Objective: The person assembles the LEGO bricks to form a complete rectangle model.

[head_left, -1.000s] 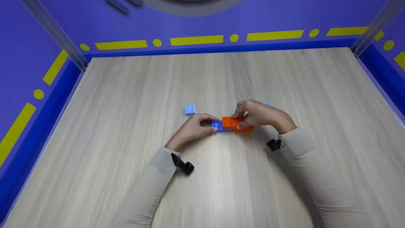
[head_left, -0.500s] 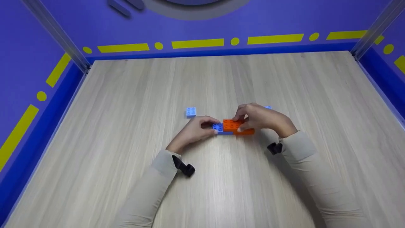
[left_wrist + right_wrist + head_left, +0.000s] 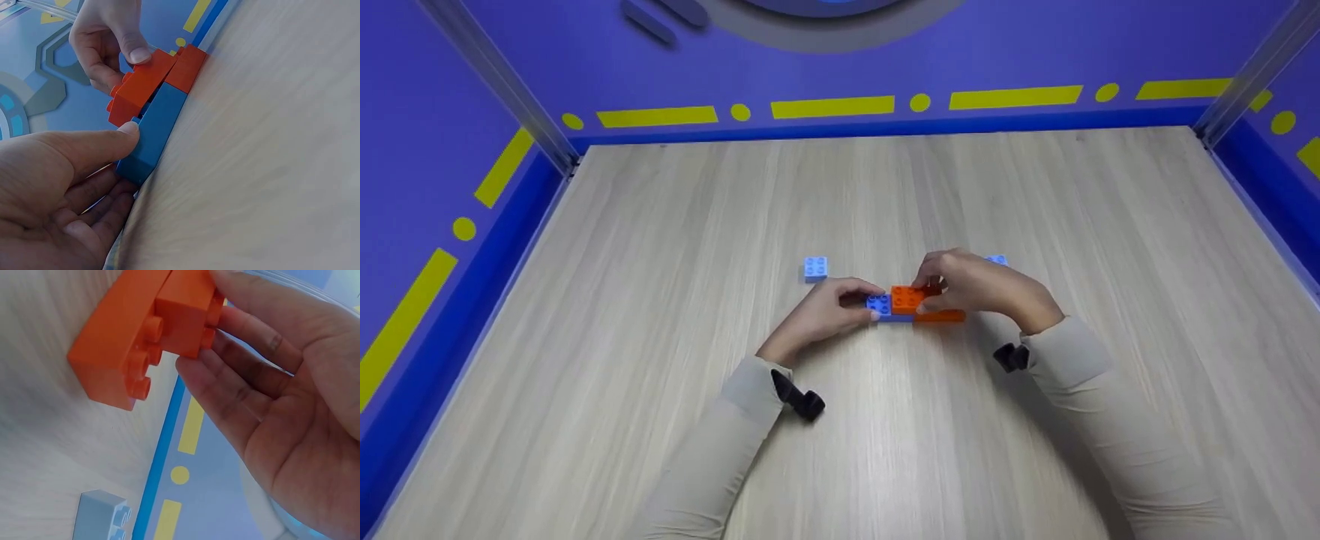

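My left hand (image 3: 826, 311) pinches the left end of a blue toy building brick (image 3: 160, 124), thumb on the near side. End to end with it on the table lies a lower orange brick (image 3: 943, 317). Above their join sits an upper orange brick (image 3: 906, 298), pinched between the thumb and fingers of my right hand (image 3: 990, 286). In the left wrist view this upper brick is slightly tilted, with a dark gap under it above the blue brick. Studs of the lower orange brick (image 3: 109, 343) show at its right end in the right wrist view.
A light blue brick (image 3: 816, 268) with a two-by-two top stands just beyond my left hand. Another light blue brick (image 3: 997, 260) is partly hidden behind my right hand. Purple-blue walls (image 3: 825, 75) with yellow marks border the wooden table (image 3: 720, 225).
The scene sits slightly lower in the head view. My right thumb has shifted a little left along the upper orange brick. Both hands keep their holds.
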Motion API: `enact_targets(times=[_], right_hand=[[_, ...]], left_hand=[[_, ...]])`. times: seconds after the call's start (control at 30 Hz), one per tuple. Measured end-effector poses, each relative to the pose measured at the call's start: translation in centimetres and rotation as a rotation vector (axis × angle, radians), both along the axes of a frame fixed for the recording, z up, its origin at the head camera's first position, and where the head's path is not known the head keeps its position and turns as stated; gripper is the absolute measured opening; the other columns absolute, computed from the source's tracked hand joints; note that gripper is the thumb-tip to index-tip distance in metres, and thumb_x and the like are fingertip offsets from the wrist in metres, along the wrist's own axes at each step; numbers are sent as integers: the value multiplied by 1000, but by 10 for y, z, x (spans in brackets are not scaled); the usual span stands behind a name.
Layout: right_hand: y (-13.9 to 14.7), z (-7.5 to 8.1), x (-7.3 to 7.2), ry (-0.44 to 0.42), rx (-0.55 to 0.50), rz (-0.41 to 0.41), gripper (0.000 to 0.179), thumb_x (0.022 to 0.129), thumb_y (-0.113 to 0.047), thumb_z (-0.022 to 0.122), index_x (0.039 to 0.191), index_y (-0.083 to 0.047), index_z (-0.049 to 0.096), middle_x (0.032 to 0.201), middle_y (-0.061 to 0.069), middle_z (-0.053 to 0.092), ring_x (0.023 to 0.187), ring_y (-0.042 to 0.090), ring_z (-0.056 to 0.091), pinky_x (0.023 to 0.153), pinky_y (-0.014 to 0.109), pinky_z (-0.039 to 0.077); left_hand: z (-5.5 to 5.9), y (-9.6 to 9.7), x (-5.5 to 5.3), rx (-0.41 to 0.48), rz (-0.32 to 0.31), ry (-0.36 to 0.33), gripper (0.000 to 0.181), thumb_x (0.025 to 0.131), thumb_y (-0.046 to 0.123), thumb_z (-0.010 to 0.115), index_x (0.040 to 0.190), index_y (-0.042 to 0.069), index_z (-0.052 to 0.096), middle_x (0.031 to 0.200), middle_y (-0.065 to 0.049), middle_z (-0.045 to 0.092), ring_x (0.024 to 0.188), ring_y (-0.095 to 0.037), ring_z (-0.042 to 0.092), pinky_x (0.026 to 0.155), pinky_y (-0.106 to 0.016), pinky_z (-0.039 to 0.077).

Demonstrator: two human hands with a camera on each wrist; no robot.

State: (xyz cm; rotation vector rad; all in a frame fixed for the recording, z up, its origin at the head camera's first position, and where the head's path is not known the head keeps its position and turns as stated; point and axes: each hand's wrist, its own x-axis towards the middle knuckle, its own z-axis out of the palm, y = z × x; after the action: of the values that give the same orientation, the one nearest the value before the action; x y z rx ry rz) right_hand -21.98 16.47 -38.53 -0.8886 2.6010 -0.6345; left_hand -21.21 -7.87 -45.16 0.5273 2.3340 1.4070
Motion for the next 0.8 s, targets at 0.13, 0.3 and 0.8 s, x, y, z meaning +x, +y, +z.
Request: enact_targets(times=[0.13, 0.3, 0.8], right_hand=[[-1, -1, 2, 25, -3, 10, 27, 82, -13, 75, 106, -3, 70, 104, 9, 68, 90, 22, 62, 82, 37, 55], [-2, -2, 3, 59, 3, 25, 29, 82, -11, 75, 110, -3, 69, 105, 10, 68, 90, 22, 62, 82, 37, 55], [-7, 2, 4, 84, 4, 31, 27, 80, -11, 77, 104, 0, 71, 98, 12, 66, 89, 25, 61, 83, 39, 54]], left_hand=[[-2, 0, 0, 5, -8, 3, 32, 87, 15, 70, 119, 16, 68, 124, 0, 64, 121, -15, 54, 109, -33, 38], [-1, 0, 0, -9, -3, 3, 33, 87, 15, 70, 119, 17, 68, 125, 0, 64, 122, -15, 53, 109, -33, 38], [1, -1, 1, -30, -1, 5, 35, 86, 17, 71, 121, 18, 67, 126, 0, 63, 122, -15, 53, 109, -34, 38]])
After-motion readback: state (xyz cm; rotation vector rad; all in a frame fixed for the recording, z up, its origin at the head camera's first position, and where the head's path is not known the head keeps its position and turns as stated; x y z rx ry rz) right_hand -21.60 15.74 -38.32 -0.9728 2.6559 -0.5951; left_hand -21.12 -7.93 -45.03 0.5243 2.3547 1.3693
